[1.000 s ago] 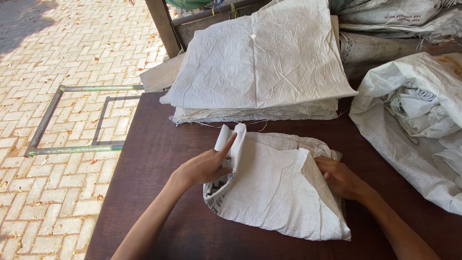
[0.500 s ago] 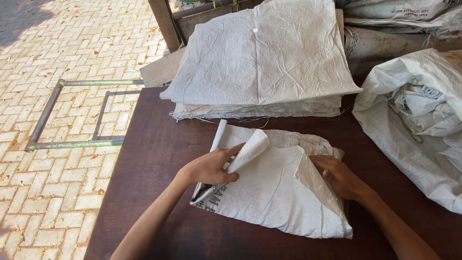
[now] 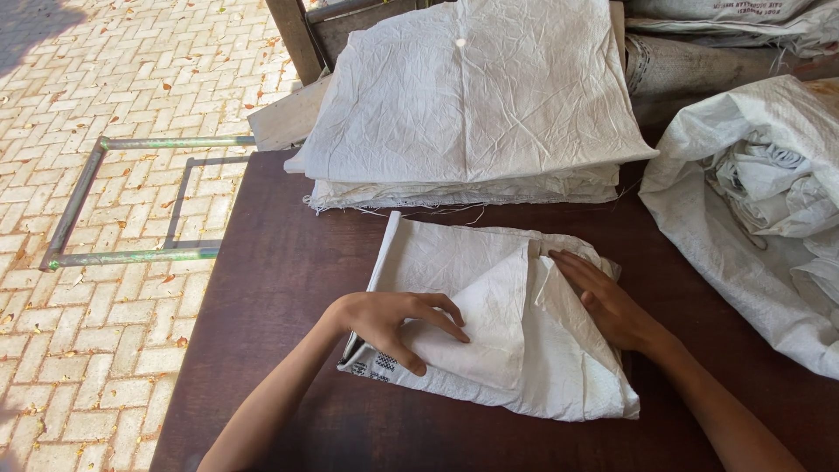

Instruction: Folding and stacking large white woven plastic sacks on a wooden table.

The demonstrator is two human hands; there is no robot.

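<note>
A person leans over a dark brown tabletop (image 3: 280, 288) outdoors, both bare hands pressing on a white woven plastic sack (image 3: 498, 323) that lies partly folded near the front edge, around the middle of the tabletop. The left hand (image 3: 398, 319) lies palm down on the sack's left part, fingers (image 3: 441, 319) spread and slightly curled, flattening a flap folded across the middle; it pins the cloth rather than gripping it. The right hand (image 3: 607, 306) lies flat on the sack's right part, fingers together and stretched toward the fold's upper corner, holding nothing. A strip of dark print shows at the sack's front left corner, just under the left wrist. Toward the far edge, just beyond the sack, sits a neat stack of folded white sacks (image 3: 472, 114). Along the right edge a loose heap of crumpled white sacks (image 3: 760, 201) spills over. To the left, beyond the tabletop's edge, a green metal frame (image 3: 114, 201) lies on the herringbone brick paving (image 3: 96, 79).
</note>
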